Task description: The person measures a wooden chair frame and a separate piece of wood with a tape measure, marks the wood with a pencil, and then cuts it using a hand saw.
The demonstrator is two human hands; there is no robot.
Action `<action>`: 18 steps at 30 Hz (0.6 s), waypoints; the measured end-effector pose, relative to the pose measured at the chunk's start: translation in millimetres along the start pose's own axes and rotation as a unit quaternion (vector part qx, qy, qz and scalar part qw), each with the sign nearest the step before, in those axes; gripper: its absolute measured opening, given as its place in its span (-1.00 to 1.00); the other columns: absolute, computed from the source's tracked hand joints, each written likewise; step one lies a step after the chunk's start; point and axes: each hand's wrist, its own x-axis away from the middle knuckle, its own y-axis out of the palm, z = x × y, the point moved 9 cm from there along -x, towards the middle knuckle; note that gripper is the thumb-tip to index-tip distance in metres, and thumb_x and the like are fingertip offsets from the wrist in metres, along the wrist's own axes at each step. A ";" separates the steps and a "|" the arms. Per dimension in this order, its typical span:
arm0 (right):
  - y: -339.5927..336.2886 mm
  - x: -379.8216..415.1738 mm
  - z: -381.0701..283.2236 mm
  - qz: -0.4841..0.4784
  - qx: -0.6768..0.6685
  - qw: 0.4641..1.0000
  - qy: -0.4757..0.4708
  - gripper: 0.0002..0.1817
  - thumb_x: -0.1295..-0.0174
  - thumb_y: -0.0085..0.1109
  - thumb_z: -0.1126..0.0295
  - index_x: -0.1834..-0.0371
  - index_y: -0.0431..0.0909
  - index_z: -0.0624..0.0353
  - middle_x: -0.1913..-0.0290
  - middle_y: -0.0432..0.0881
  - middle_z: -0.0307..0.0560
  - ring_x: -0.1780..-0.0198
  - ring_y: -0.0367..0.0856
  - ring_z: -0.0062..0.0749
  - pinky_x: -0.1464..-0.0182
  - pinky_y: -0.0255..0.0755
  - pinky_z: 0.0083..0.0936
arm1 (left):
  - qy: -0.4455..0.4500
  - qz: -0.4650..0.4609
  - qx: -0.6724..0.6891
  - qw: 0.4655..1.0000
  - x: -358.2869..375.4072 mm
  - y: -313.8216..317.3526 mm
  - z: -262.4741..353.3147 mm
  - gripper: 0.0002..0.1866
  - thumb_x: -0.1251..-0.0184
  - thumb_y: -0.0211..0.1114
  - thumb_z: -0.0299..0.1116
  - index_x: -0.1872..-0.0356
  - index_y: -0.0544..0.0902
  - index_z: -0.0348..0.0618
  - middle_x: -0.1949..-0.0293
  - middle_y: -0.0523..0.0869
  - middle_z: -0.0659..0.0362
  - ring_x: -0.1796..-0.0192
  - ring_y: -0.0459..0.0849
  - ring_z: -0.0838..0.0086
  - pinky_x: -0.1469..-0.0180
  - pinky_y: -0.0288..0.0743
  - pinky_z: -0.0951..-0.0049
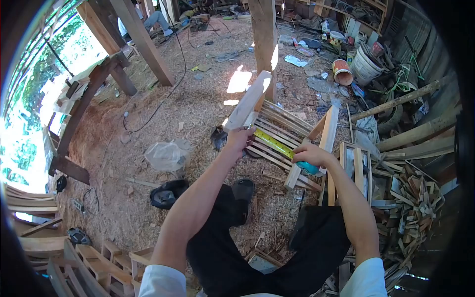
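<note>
A tape measure (308,168) with a teal case is in my right hand (314,154), its fingers closed round it. Its yellow blade (273,143) is drawn out leftward to my left hand (239,139). The left fingers are closed at the blade's end, beside a thick wooden leg (249,103); the exact fingertip contact is hidden. Under the blade lies a slatted wooden frame (279,157), tilted on the ground between the thick leg and another upright wooden piece (328,132) on the right.
A wooden post (263,37) stands just beyond the frame. Sawdust and shavings cover the ground, with a clear plastic bag (168,154) on it. Buckets (365,65) and scrap wood (408,203) line the right side. Far off at upper left, a person's leg (157,21) shows.
</note>
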 end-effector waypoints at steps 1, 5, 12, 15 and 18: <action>0.4 -1.1 0.9 -0.013 0.008 1.000 -0.018 -0.50 0.05 0.21 0.04 0.04 0.69 0.05 0.04 0.67 0.04 0.04 0.61 -0.20 -0.01 0.47 -0.35 | 0.011 0.004 -0.007 1.000 1.9 2.2 2.6 -0.77 -0.34 0.29 -0.27 0.10 0.55 -0.16 0.31 0.63 0.26 0.31 0.60 0.56 0.25 0.46 0.52; 4.6 1.9 -3.5 -0.024 0.007 0.999 0.045 -0.59 0.05 0.21 0.05 0.20 0.73 0.04 0.15 0.68 0.06 0.19 0.62 -0.14 0.14 0.49 -0.34 | -0.064 -0.041 -0.033 0.997 -0.3 10.6 -32.8 -0.75 -0.39 0.23 -0.23 0.09 0.55 -0.18 0.30 0.66 0.24 0.29 0.63 0.55 0.28 0.49 0.46; 26.5 -36.9 -13.9 -0.061 0.185 0.976 -0.102 -0.72 -0.06 0.15 0.11 0.21 0.72 -0.13 0.12 0.68 -0.02 0.15 0.61 -0.14 0.10 0.48 -0.38 | -0.048 -0.002 -0.032 0.998 17.1 26.5 -32.3 -0.76 -0.34 0.27 -0.27 0.23 0.60 -0.28 0.42 0.68 0.15 0.48 0.61 0.54 0.46 0.51 0.54; 26.2 -38.5 -7.2 -0.062 0.083 0.994 0.029 -0.68 -0.05 0.15 0.08 0.19 0.72 -0.09 0.14 0.68 -0.02 0.17 0.62 -0.19 0.11 0.49 -0.37 | -0.044 0.043 -0.037 0.997 21.6 14.0 -22.3 -0.78 -0.29 0.28 -0.31 0.23 0.60 -0.30 0.44 0.69 0.13 0.50 0.63 0.52 0.51 0.52 0.54; 24.4 -29.3 -16.8 -0.058 0.042 0.995 0.070 -0.60 -0.02 0.15 0.02 0.17 0.71 -0.02 0.15 0.68 -0.03 0.17 0.61 -0.24 0.11 0.50 -0.36 | -0.041 0.042 -0.049 0.997 23.8 8.8 -16.3 -0.77 -0.27 0.29 -0.28 0.23 0.61 -0.24 0.40 0.71 0.18 0.43 0.64 0.52 0.33 0.49 0.49</action>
